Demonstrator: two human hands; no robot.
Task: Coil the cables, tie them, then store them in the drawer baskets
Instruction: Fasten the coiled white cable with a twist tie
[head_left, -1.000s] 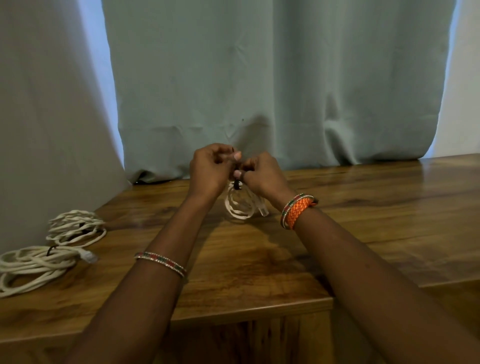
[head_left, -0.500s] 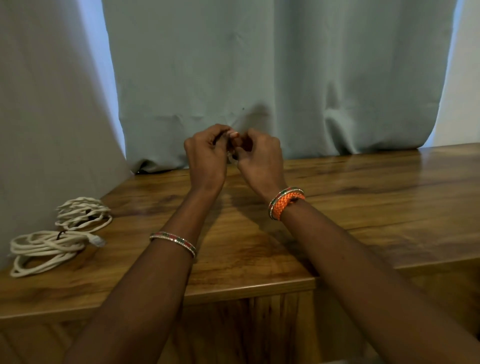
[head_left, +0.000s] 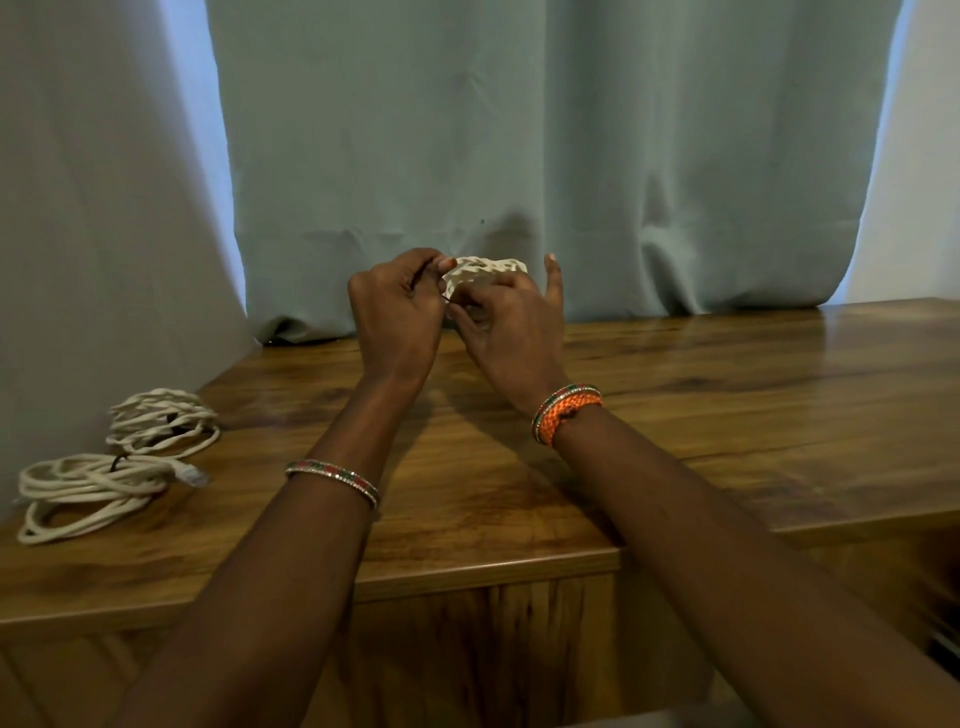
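Both our hands hold a small white cable coil up in front of the curtain.

Largest first: the grey-green curtain hangs across the back, touching the rear edge of the wooden tabletop, which stretches wide and bare to our right; its front edge runs just below our forearms, with a wood-grain cabinet front beneath. At the far left, near the table's left edge, lie two tied cable coils, well apart from our hands. Our left hand has its fingers curled, pinching the small coil at its left side; our right hand grips it from below, one finger sticking straight up. The coil sits above the table, not touching it.
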